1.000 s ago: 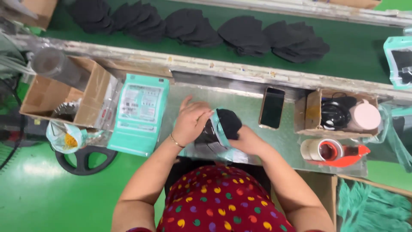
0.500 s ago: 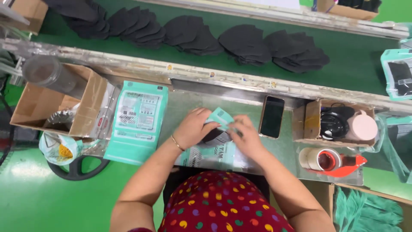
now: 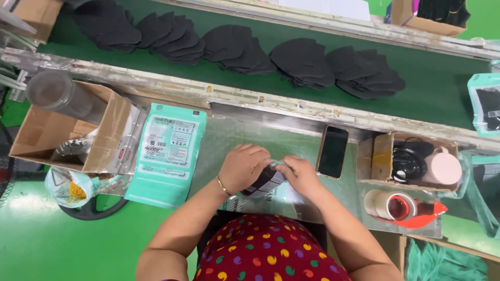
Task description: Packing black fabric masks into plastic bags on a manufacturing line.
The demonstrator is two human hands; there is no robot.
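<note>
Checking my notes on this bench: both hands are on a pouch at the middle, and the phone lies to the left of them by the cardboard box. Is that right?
Not quite. In the head view the phone lies to the right of the hands, left hand and right hand, which do hold the pouch at the middle.

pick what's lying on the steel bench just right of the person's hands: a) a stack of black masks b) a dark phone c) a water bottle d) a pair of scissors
b: a dark phone lies flat on the steel bench, just right of the right hand and left hand, which are together on a pouch; the black masks sit up on the green belt.
</note>
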